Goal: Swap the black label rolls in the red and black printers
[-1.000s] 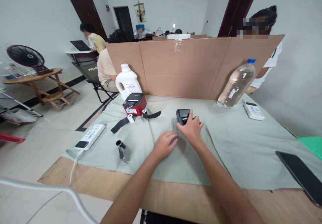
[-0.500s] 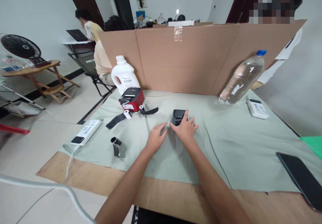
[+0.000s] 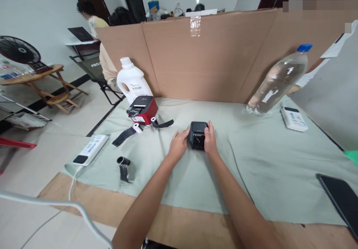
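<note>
A small black printer [image 3: 198, 140] stands on the green cloth in front of me, with a shiny dark strip across its front. My left hand [image 3: 179, 143] presses its fingertips against the printer's left side. On the right side, my right hand [image 3: 211, 140] holds it with the thumb near the front edge and fingers along the side. A red and black printer [image 3: 144, 109] is farther left, black tape coming from its slot. Near it are two small white rolls with black tape, one roll [image 3: 137, 128] and another roll [image 3: 153, 120]. A black roll [image 3: 123, 164] stands nearer me.
A white jug [image 3: 135, 79] and a tilted clear bottle [image 3: 275, 84] lean by a cardboard screen [image 3: 201, 62]. White power banks lie left [image 3: 91, 150] and right [image 3: 294, 119]. A black phone [image 3: 337, 195] lies at the right edge. People sit beyond the screen.
My right hand has moved from over the printer's top to its right side. My left hand has closed in on its left side. The view has tilted down slightly.
</note>
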`<state>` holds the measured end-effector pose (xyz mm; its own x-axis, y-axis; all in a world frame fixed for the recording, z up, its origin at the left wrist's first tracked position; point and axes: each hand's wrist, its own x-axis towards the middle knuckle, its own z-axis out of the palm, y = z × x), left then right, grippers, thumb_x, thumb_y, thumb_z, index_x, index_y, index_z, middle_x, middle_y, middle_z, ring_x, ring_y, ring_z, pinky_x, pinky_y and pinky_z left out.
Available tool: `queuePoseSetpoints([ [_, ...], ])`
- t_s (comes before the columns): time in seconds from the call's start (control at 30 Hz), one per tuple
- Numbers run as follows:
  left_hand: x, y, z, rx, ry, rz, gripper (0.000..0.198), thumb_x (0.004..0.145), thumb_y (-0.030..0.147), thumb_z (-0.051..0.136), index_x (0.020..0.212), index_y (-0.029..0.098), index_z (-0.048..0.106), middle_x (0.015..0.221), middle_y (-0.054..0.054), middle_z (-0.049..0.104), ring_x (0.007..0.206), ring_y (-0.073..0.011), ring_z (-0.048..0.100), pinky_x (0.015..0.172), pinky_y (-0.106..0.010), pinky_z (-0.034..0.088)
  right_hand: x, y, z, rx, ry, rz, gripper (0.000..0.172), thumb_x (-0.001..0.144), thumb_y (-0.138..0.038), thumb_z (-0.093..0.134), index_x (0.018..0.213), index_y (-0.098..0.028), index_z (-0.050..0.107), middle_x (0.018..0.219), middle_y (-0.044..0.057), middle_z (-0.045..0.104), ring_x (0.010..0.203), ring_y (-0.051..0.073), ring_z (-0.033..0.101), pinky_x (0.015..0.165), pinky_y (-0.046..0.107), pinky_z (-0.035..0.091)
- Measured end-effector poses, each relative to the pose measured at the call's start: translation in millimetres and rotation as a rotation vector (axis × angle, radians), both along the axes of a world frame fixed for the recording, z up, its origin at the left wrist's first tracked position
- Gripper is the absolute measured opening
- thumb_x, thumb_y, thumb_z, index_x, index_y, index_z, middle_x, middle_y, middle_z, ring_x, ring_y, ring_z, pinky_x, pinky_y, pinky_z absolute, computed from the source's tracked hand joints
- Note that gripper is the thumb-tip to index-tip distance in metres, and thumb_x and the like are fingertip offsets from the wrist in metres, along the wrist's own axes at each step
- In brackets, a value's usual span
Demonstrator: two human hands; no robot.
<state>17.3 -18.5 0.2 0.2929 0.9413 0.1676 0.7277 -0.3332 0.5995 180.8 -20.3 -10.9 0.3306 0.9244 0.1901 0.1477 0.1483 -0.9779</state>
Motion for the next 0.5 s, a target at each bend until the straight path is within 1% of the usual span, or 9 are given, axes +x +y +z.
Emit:
queuePoseSetpoints([
  [0.07, -0.4, -1.3, 1.1, -0.002, 0.013, 0.003, 0.07, 0.087, -0.002, 0.037, 0.149, 0.029, 0.048, 0.15, -0.001, 0.054, 0.143, -0.0168, 0.047, 0.125, -0.046, 0.026, -2.0, -0.7, -2.4, 0.029, -0.026, -0.002, 0.08, 0.096, -0.07, 0.032, 0.158, -0.019, 0.032, 0.161, 0.015, 0.035, 0.15, 0.027, 0.031, 0.124, 0.05, 0.02],
  [0.17, -1.2, 1.5, 3.5, -0.017, 0.034, 0.01, 0.076, 0.083, -0.006, 0.036, 0.149, 0.028, 0.049, 0.149, -0.001, 0.055, 0.143, -0.0171, 0.047, 0.125, -0.045, 0.025, -2.4, 0.4, -4.4, 0.028, -0.043, -0.008, 0.08, 0.096, -0.071, 0.029, 0.157, -0.019, 0.033, 0.16, 0.015, 0.036, 0.15, 0.028, 0.031, 0.125, 0.051, 0.018],
  [0.33, -3.2, 8.9, 5.3, -0.046, 0.074, -0.009, 0.083, 0.074, -0.009, 0.037, 0.146, 0.028, 0.053, 0.144, 0.001, 0.06, 0.144, -0.0173, 0.045, 0.127, -0.046, 0.02, 0.8, 2.6, -7.8, 0.018, -0.042, 0.014, 0.081, 0.095, -0.072, 0.029, 0.158, -0.021, 0.03, 0.158, 0.015, 0.037, 0.151, 0.028, 0.029, 0.125, 0.054, 0.017],
  [0.5, -4.6, 9.4, 5.9, -0.059, 0.09, -0.011, 0.085, 0.073, -0.009, 0.037, 0.147, 0.031, 0.052, 0.145, 0.003, 0.059, 0.145, -0.0156, 0.044, 0.128, -0.046, 0.016, 1.2, 2.3, -7.2, 0.021, -0.066, 0.007, 0.081, 0.095, -0.071, 0.03, 0.158, -0.021, 0.029, 0.155, 0.017, 0.038, 0.149, 0.03, 0.03, 0.124, 0.056, 0.017],
])
